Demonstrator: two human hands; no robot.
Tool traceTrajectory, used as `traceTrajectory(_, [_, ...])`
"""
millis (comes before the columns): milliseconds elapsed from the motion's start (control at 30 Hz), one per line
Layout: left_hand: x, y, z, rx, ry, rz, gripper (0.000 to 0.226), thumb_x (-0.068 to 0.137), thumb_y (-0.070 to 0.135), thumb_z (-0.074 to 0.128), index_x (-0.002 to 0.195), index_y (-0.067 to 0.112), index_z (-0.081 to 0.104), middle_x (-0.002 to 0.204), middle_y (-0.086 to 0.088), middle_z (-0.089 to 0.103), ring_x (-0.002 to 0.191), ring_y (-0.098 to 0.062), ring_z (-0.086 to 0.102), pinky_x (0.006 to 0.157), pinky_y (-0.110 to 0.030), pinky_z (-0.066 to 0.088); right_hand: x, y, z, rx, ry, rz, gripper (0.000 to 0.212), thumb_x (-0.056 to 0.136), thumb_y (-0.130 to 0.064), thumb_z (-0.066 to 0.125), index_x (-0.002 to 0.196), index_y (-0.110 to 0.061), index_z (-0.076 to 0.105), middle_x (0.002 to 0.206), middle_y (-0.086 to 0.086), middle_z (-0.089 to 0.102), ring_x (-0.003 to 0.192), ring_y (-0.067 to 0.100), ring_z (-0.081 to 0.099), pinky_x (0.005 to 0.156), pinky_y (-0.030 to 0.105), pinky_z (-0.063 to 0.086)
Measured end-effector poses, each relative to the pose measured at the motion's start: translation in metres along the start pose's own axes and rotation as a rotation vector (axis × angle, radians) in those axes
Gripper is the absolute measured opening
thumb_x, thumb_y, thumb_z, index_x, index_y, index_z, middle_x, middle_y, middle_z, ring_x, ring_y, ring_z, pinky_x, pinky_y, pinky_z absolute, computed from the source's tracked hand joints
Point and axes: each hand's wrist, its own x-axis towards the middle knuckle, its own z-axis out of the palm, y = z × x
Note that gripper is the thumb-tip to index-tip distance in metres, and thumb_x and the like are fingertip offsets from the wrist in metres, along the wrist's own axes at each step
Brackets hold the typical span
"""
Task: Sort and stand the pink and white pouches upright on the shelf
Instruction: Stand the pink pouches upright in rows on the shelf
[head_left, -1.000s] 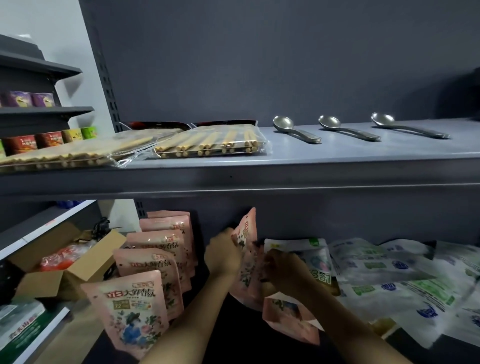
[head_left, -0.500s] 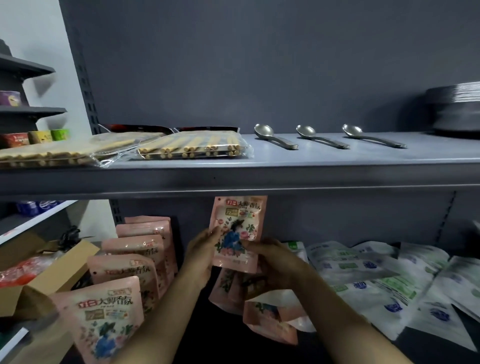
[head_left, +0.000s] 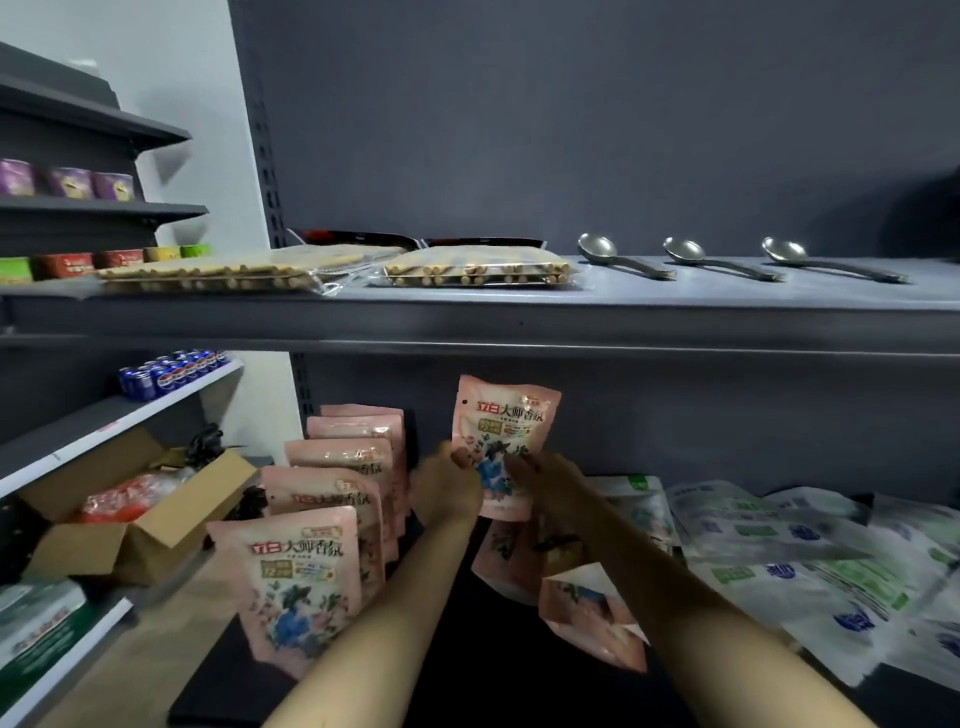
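Observation:
Both hands hold one pink pouch (head_left: 503, 431) upright, front facing me, above the lower shelf (head_left: 467, 675). My left hand (head_left: 448, 488) grips its lower left edge and my right hand (head_left: 545, 486) grips its lower right edge. To the left, several pink pouches (head_left: 332, 499) stand upright in a row running from front to back. Below my right hand, pink pouches (head_left: 587, 618) lie flat in a loose pile. White and green pouches (head_left: 810, 556) lie scattered flat on the right of the shelf.
The upper shelf (head_left: 519, 322) overhangs close above the held pouch, carrying packs of sticks (head_left: 478, 267) and three metal spoons (head_left: 711, 257). An open cardboard box (head_left: 130, 519) sits on the neighbouring left shelf, with blue cans (head_left: 171, 371) behind it.
The held pouch went from edge-on in the pile to upright and front-facing, lifted in both hands. The view has shifted slightly left.

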Motion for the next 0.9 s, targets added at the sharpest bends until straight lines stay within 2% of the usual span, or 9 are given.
traceTrajectory(167, [0.005, -0.007, -0.003, 0.022, -0.007, -0.051, 0.028, 0.095, 0.019, 0.038, 0.111, 0.006, 0.057, 0.116, -0.019, 0.059, 0.107, -0.035, 0.056, 0.087, -0.036, 0.044, 0.019, -0.003, 0.025, -0.076, 0.063, 0.020, 0.041, 0.099, -0.033, 0.040, 0.119, 0.000, 0.056, 0.106, 0.016, 0.062, 0.094, 0.028, 0.060, 0.082, 0.038, 0.049])
traceTrajectory(300, [0.003, -0.009, -0.005, -0.298, -0.060, -0.125, 0.017, 0.095, 0.011, 0.038, 0.109, 0.009, 0.047, 0.109, -0.014, 0.059, 0.102, -0.030, 0.058, 0.080, -0.033, 0.046, 0.030, 0.001, 0.037, -0.085, 0.108, 0.008, 0.038, 0.097, -0.029, 0.044, 0.120, 0.000, 0.055, 0.115, 0.019, 0.063, 0.099, 0.031, 0.060, 0.076, 0.035, 0.045])
traceTrajectory(367, [-0.002, -0.010, -0.004, -0.419, -0.092, -0.118, 0.023, 0.095, 0.006, 0.036, 0.117, 0.009, 0.041, 0.106, -0.010, 0.056, 0.098, -0.024, 0.056, 0.073, -0.028, 0.041, 0.037, 0.004, 0.044, 0.017, 0.107, 0.036, 0.036, 0.094, -0.024, 0.049, 0.121, -0.002, 0.050, 0.115, 0.018, 0.062, 0.096, 0.030, 0.060, 0.074, 0.033, 0.044])
traceTrajectory(500, [-0.003, -0.016, 0.003, -0.453, -0.136, -0.128, 0.033, 0.090, -0.004, 0.036, 0.122, 0.002, 0.039, 0.114, -0.013, 0.054, 0.108, -0.026, 0.054, 0.083, -0.028, 0.042, 0.052, 0.020, 0.055, 0.178, 0.020, 0.038, 0.035, 0.090, -0.014, 0.048, 0.123, -0.002, 0.044, 0.112, 0.016, 0.060, 0.097, 0.026, 0.061, 0.084, 0.040, 0.053])
traceTrajectory(567, [0.001, -0.025, 0.010, -0.456, -0.113, -0.129, 0.035, 0.085, -0.009, 0.039, 0.119, 0.000, 0.042, 0.112, -0.013, 0.056, 0.109, -0.026, 0.056, 0.085, -0.029, 0.045, 0.059, 0.029, 0.060, 0.172, -0.038, 0.045, 0.019, 0.093, -0.010, 0.046, 0.110, -0.003, 0.045, 0.098, 0.007, 0.059, 0.085, 0.015, 0.060, 0.072, 0.028, 0.053])
traceTrajectory(600, [0.001, -0.028, 0.011, -0.471, -0.113, -0.128, 0.037, 0.083, -0.012, 0.040, 0.118, 0.001, 0.043, 0.110, -0.011, 0.057, 0.108, -0.025, 0.057, 0.085, -0.029, 0.046, 0.063, 0.033, 0.062, 0.134, -0.049, 0.050, 0.017, 0.093, -0.013, 0.046, 0.107, -0.004, 0.045, 0.098, 0.008, 0.059, 0.083, 0.014, 0.059, 0.070, 0.028, 0.052])
traceTrajectory(667, [0.002, -0.032, 0.014, -0.503, -0.133, -0.109, 0.046, 0.079, -0.016, 0.040, 0.120, 0.004, 0.043, 0.110, -0.006, 0.057, 0.109, -0.022, 0.056, 0.086, -0.027, 0.045, 0.062, 0.031, 0.064, 0.056, -0.085, 0.065, 0.029, 0.087, -0.023, 0.048, 0.113, -0.008, 0.046, 0.115, 0.017, 0.060, 0.093, 0.024, 0.063, 0.079, 0.038, 0.055])
traceTrajectory(767, [0.001, -0.031, 0.017, -0.485, -0.209, -0.107, 0.055, 0.080, -0.015, 0.039, 0.128, 0.012, 0.039, 0.112, 0.000, 0.053, 0.109, -0.019, 0.052, 0.088, -0.027, 0.041, 0.054, 0.025, 0.052, -0.154, -0.045, 0.040, 0.036, 0.092, -0.012, 0.045, 0.126, -0.003, 0.039, 0.126, 0.018, 0.052, 0.113, 0.034, 0.055, 0.083, 0.034, 0.046])
traceTrajectory(900, [0.000, -0.022, 0.023, -0.432, -0.289, -0.111, 0.042, 0.085, -0.007, 0.042, 0.122, 0.013, 0.041, 0.114, -0.001, 0.054, 0.105, -0.017, 0.051, 0.087, -0.028, 0.039, 0.060, 0.035, 0.032, -0.293, 0.023, 0.053, 0.037, 0.093, -0.005, 0.042, 0.129, 0.002, 0.035, 0.133, 0.023, 0.047, 0.121, 0.036, 0.049, 0.092, 0.035, 0.042])
